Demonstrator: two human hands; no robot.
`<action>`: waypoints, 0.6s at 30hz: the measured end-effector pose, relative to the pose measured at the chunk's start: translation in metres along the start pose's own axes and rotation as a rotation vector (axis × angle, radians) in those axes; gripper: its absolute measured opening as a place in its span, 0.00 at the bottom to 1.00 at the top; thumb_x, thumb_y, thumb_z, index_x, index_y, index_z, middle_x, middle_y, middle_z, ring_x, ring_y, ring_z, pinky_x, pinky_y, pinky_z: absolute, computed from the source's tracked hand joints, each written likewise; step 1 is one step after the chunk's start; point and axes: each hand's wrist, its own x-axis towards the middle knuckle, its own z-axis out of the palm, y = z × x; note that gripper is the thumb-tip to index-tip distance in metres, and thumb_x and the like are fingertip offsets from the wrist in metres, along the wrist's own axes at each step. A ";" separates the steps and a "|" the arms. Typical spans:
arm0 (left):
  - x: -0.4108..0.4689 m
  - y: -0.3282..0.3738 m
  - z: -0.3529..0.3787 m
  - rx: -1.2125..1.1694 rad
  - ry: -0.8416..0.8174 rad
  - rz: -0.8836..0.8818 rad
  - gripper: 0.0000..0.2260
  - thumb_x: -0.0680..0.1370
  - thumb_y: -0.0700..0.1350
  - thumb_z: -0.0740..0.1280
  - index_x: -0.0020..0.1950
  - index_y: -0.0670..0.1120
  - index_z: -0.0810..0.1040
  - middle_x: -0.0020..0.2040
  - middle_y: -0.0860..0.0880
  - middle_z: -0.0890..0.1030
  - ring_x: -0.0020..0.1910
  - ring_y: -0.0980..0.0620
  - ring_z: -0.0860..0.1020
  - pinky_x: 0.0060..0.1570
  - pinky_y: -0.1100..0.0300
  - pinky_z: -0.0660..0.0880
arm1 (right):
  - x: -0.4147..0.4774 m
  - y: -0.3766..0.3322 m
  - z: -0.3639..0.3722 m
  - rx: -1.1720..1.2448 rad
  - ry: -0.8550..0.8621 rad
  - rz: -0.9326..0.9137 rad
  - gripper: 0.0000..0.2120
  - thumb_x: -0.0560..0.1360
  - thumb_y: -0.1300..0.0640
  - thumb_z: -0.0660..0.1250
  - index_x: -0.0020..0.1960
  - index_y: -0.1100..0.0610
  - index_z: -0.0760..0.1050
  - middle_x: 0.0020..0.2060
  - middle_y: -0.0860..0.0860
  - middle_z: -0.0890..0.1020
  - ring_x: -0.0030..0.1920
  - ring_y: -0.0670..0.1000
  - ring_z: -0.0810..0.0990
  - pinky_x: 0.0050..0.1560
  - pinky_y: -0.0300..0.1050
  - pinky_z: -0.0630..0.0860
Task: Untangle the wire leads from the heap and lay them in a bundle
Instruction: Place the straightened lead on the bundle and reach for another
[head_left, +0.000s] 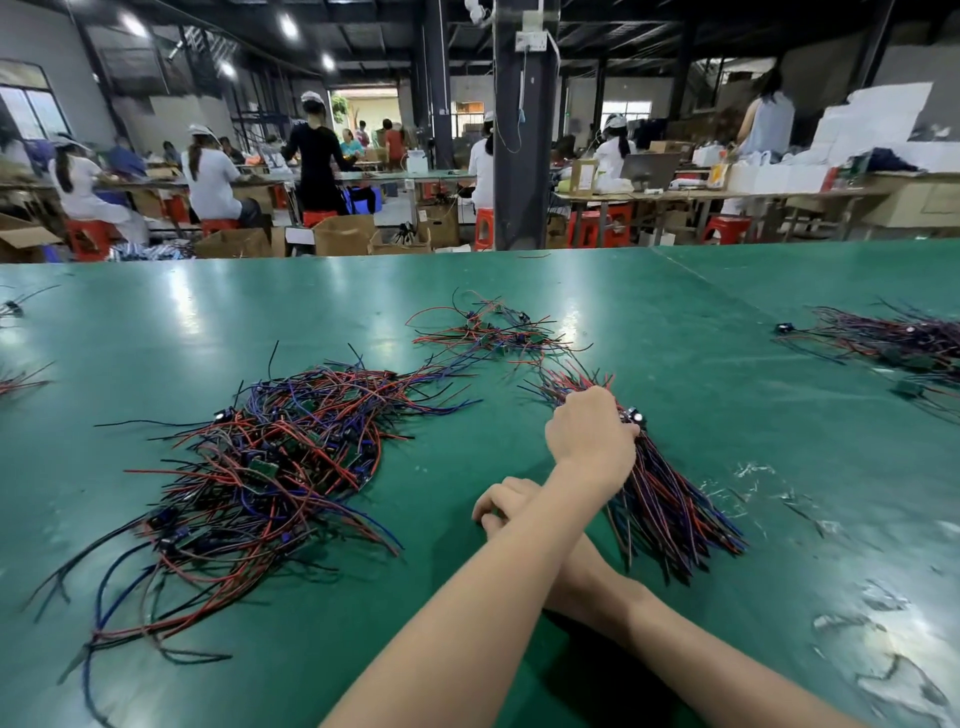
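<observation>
Heap: large loose tangle of thin red, blue and black wire leads, several carrying small green circuit boards; lying flat and spread wide, strands straggling out on every side, the longest tails trailing toward the viewer

Small tangle: same leads, sparser; beyond the heap and to its right, linked to it by a few stray strands

Bundle: leads gathered roughly parallel, fanning out at the near end; right of the heap, apart from it; far end gripped by the left hand, near ends lying flat

Further pile: dark mass of like leads, far to the right of the heap, partly out of view
</observation>
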 end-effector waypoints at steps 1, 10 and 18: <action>-0.001 0.000 0.000 0.046 0.003 0.018 0.17 0.75 0.52 0.70 0.53 0.39 0.77 0.55 0.39 0.79 0.55 0.38 0.77 0.50 0.50 0.73 | 0.000 0.000 0.000 0.002 0.001 0.007 0.06 0.74 0.57 0.58 0.47 0.55 0.73 0.41 0.47 0.72 0.44 0.49 0.70 0.47 0.49 0.70; -0.004 -0.021 -0.039 0.142 0.005 0.052 0.16 0.80 0.53 0.59 0.54 0.42 0.77 0.55 0.40 0.79 0.56 0.39 0.77 0.51 0.52 0.73 | 0.004 -0.011 -0.006 -0.005 0.011 0.056 0.06 0.68 0.60 0.55 0.39 0.59 0.71 0.35 0.52 0.73 0.39 0.56 0.70 0.40 0.49 0.66; 0.041 -0.151 -0.146 0.647 0.067 -0.258 0.14 0.77 0.39 0.60 0.62 0.40 0.73 0.60 0.39 0.73 0.62 0.41 0.70 0.58 0.48 0.71 | 0.006 -0.007 -0.001 -0.075 0.059 0.064 0.08 0.77 0.60 0.59 0.50 0.57 0.76 0.46 0.51 0.76 0.51 0.53 0.73 0.54 0.44 0.69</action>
